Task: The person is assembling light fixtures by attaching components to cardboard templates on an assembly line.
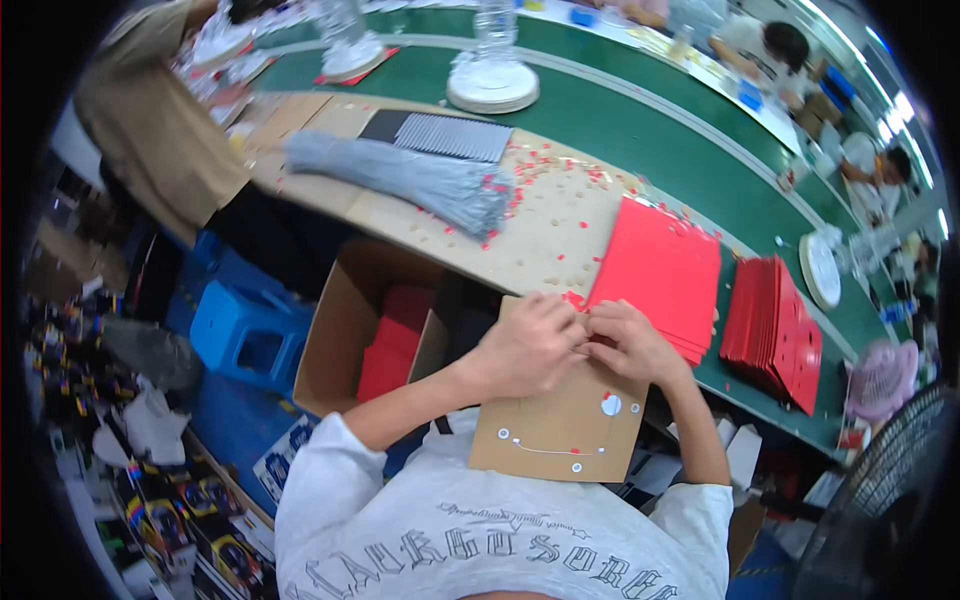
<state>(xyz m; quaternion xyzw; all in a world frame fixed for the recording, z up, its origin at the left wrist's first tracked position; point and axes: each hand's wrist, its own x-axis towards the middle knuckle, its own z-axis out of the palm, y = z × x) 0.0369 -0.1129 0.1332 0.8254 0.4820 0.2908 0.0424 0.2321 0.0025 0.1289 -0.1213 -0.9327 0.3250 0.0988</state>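
Note:
A tan cardboard sheet (pixel 530 425) leans between my body and the bench edge. It has punched holes with pale rings, a thin white cord across its lower part and small red bits on it. Over the sheet's upper part, my left hand (pixel 538 345) is closed, its fingers bent toward the right hand. My right hand (pixel 628 342) is closed too, thumb and fingers pinched together against the left one's fingertips. Whatever the fingers grip is hidden between them. Just beyond my right hand lies a stack of red sheets (pixel 660 270) on the bench.
Grey strips or ties (pixel 400 180) lie bundled on the cardboard-covered bench (pixel 480 260), among scattered red and tan discs. Red folded pieces (pixel 770 330) stand at right. An open carton (pixel 335 330) holds red sheets beside a blue stool (pixel 240 330). A fan (pixel 890 480) stands at lower right.

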